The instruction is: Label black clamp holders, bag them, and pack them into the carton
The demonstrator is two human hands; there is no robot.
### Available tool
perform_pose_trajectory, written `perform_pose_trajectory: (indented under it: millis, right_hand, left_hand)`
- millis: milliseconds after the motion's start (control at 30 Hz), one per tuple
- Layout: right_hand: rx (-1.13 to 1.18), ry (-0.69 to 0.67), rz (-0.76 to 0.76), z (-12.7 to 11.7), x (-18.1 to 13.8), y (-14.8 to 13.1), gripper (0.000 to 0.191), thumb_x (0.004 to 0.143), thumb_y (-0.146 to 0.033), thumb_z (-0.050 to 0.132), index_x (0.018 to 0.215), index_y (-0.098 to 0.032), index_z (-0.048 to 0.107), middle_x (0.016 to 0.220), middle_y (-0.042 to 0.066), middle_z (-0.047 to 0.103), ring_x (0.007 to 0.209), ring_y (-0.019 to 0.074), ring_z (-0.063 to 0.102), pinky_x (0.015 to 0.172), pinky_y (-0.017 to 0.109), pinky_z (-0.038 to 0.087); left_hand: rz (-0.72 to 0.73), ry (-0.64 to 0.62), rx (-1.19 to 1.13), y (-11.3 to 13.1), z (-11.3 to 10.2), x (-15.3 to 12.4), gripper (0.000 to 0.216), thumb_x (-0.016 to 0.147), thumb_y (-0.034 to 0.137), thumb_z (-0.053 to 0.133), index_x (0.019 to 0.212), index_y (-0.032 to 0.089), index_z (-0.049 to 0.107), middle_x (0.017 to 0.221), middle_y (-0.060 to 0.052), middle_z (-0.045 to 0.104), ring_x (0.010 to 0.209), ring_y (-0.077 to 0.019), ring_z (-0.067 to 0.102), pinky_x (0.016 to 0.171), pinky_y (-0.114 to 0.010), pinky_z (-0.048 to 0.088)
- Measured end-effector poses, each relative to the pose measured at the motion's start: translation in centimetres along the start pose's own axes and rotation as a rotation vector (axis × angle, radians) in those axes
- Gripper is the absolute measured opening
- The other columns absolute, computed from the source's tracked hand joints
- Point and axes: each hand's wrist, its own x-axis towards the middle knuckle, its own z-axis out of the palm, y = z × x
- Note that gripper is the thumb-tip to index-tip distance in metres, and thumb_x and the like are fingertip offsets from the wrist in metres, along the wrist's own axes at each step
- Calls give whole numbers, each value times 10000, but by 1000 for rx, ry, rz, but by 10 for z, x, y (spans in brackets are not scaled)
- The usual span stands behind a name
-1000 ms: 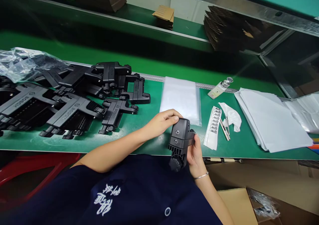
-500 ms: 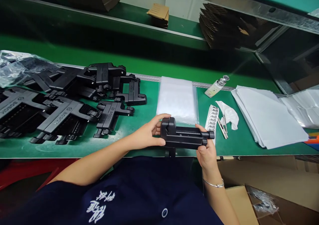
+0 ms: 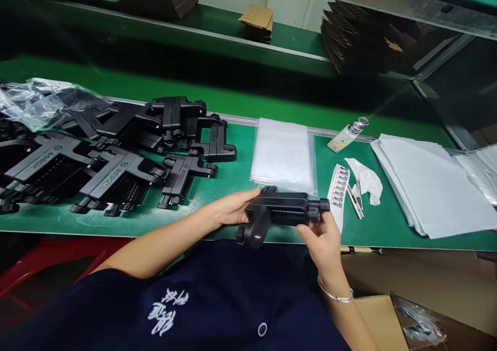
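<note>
Between my two hands I hold a black clamp bracket (image 3: pixel 285 206) above the front edge of the green bench. My left hand (image 3: pixel 235 207) grips its left end, with the fingers partly hidden behind it. At the knobbed right end, my right hand (image 3: pixel 321 237) has thumb and fingers closed around the body. An arm of the bracket with a small knob points down toward me. Just behind it lies a stack of clear plastic bags (image 3: pixel 285 154). A similar black clamp bracket (image 3: pixel 182 177) marked BOSCH rests to the left.
Several more black brackets (image 3: pixel 112 175) are piled at left beside crumpled clear plastic (image 3: pixel 46 102). To the right are a pump bottle (image 3: pixel 347 133), a label sheet (image 3: pixel 337 190), tweezers (image 3: pixel 356 202), a white cloth (image 3: pixel 365 180) and white sheets (image 3: pixel 430 185). Cardboard (image 3: pixel 427 278) stands below the bench.
The bracket has been turned over in my hands, so its arm now points down toward me. Both hands stay on it. The view has shifted slightly left.
</note>
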Motion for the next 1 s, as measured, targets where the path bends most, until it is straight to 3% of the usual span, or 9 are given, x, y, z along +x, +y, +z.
perform_pose_trajectory:
  millis: [167, 300, 400, 500, 600, 700, 833, 900, 1000]
  right_hand:
    - [-485, -15, -487, 18, -3, -27, 328, 842, -377, 682, 1071, -199, 528, 839, 63, 658, 744, 213, 667, 635, 304, 569]
    - [-571, -2, -517, 23, -5, -31, 317, 900, -420, 590, 1080, -171, 515, 789, 72, 648, 688, 218, 657, 563, 304, 538]
    - [-538, -111, -409, 1, -1, -17, 450, 882, -501, 586, 1180, -171, 517, 925, 109, 686, 819, 252, 684, 658, 341, 558]
    - [-432, -233, -106, -45, 16, 12, 557, 890, -518, 544, 1344, -208, 456, 1231, 126, 636, 1046, 258, 652, 833, 372, 544]
    - [-627, -2, 305, -91, 38, 49, 468, 918, -466, 460, 1271, -167, 535, 1260, 158, 608, 1082, 282, 626, 852, 401, 508]
    - [-951, 67, 600, -114, 53, 74, 535, 855, -548, 532, 1149, -105, 596, 1183, 212, 611, 1054, 338, 612, 791, 412, 483]
    - [-999, -21, 667, -114, 53, 87, 417, 828, -534, 567, 975, -148, 622, 1004, 144, 666, 898, 288, 637, 639, 334, 433]
    - [-958, -36, 637, -113, 49, 89, 301, 850, -466, 550, 897, -178, 624, 911, 98, 679, 846, 257, 637, 610, 310, 403]
    - [-946, 22, 580, -114, 42, 92, 268, 859, -425, 532, 904, -178, 628, 912, 98, 672, 832, 246, 635, 620, 309, 404]
  left_hand:
    - [54, 163, 11, 5, 9, 21, 257, 895, 287, 588, 729, 106, 663, 649, -54, 684, 562, -135, 641, 556, -221, 532]
    - [32, 181, 37, -1, 8, 28, 279, 901, 344, 573, 809, 98, 668, 662, -61, 676, 598, -165, 654, 577, -254, 530]
    - [102, 203, 146, -1, 2, 23, 321, 893, 409, 579, 933, 107, 679, 783, -77, 704, 681, -168, 666, 629, -254, 537]
    - [290, 233, 418, 6, -7, 16, 447, 865, 462, 599, 1219, 189, 602, 1079, -75, 696, 934, -196, 668, 763, -257, 539]
    - [528, 364, 813, 12, -19, 18, 608, 866, 499, 543, 1387, 201, 445, 1401, -93, 521, 1285, -260, 487, 1048, -348, 422]
    - [655, 517, 1127, 13, -29, 26, 650, 883, 479, 467, 1434, 157, 345, 1496, -130, 396, 1379, -288, 370, 1156, -442, 277]
    - [689, 707, 1422, 11, -27, 22, 651, 896, 461, 421, 1440, 113, 329, 1419, -195, 455, 1307, -340, 445, 1089, -537, 348]
    - [817, 803, 1582, 9, -15, 14, 618, 881, 424, 462, 1400, 94, 399, 1406, -214, 451, 1323, -366, 407, 1087, -560, 333]
    - [1010, 621, 1716, -3, 13, 6, 462, 897, 345, 461, 1301, 131, 522, 1323, -169, 543, 1263, -316, 477, 1066, -488, 380]
